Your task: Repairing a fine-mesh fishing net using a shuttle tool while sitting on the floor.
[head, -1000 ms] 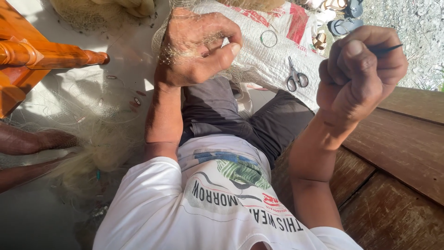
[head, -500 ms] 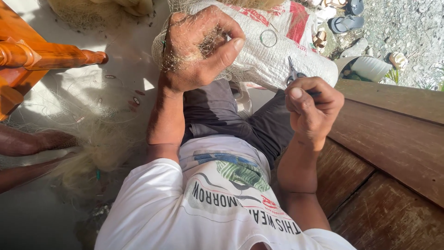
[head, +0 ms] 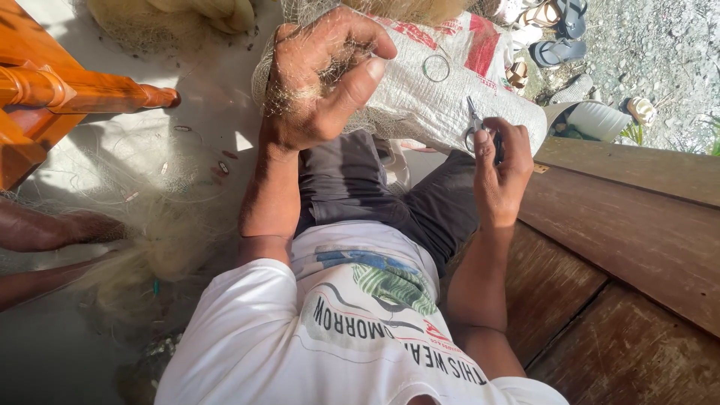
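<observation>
A loose heap of pale fishing net (head: 161, 247) lies on the floor at the left, slack, as if fed up from there. The left hand (head: 319, 82) is clenched on a bunch of that net, lifted over the lap so the mesh is taut enough to work on. A white woven sack (head: 442, 97) lies across the knees. The right hand (head: 499, 169) has its grip closed on small scissors (head: 474, 124), long axis near upright, blades pointing up and away toward the sack.
</observation>
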